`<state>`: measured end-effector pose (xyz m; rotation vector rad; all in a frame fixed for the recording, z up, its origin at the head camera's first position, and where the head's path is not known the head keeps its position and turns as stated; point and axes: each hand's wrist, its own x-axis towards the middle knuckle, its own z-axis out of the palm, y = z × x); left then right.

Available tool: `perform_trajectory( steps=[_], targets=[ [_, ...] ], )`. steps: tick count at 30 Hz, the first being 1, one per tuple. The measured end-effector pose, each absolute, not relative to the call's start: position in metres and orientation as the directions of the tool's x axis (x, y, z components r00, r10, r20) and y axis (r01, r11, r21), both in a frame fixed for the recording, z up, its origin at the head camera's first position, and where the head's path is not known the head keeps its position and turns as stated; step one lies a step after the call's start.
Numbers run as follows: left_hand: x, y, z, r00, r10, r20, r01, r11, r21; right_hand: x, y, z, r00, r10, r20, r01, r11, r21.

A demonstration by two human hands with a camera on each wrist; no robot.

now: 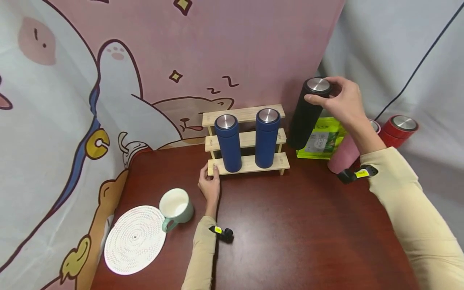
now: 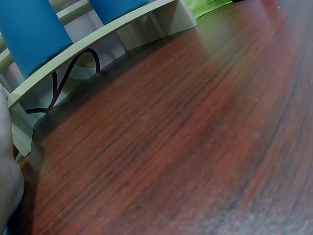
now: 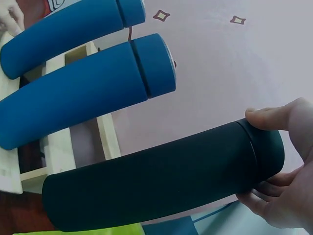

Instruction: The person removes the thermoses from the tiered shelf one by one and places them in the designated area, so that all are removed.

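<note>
My right hand [image 1: 343,100] grips a black thermos [image 1: 305,117] round its lid, thumb on one side and fingers on the other. In the right wrist view the black thermos [image 3: 151,178] is beside the wooden tiered rack [image 3: 61,147], its base raised to the level of the shelves. My left hand [image 1: 210,186] holds the left end of the rack's lowest step [image 1: 250,164], thumb over the top. On that step stand two upright blue thermoses, the left one [image 1: 229,147] and the right one [image 1: 266,141], both with silver-topped lids.
Behind my right arm are a green pouch [image 1: 320,139], a pink thermos [image 1: 344,153] and a red thermos [image 1: 396,131]. A mint-green mug [image 1: 185,211] stands beside a round white woven mat [image 1: 127,241] at the table's left. A patterned pink cloth [image 1: 253,52] hangs behind the rack.
</note>
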<state>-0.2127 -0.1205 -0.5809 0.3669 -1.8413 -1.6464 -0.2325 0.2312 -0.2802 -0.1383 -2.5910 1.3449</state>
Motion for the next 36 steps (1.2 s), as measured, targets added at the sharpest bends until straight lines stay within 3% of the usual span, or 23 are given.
perform_trajectory(
  steps=[11,19,36],
  targets=[
    [-0.211,-0.123,-0.583,-0.757,-0.598,0.262,0.189,0.184,0.965,-0.202,0.250,-0.308,-0.964,0.179,0.197,-0.038,0.641,-0.766],
    [-0.218,-0.131,-0.585,-0.760,-0.584,0.285,0.231,0.166,0.959,-0.200,0.254,-0.332,-0.969,0.175,0.174,-0.019,0.651,-0.759],
    [-0.213,-0.128,-0.589,-0.797,-0.556,0.235,0.181,0.151,0.972,-0.201,0.264,-0.390,-0.970,0.171,0.171,-0.024,0.636,-0.771]
  ],
)
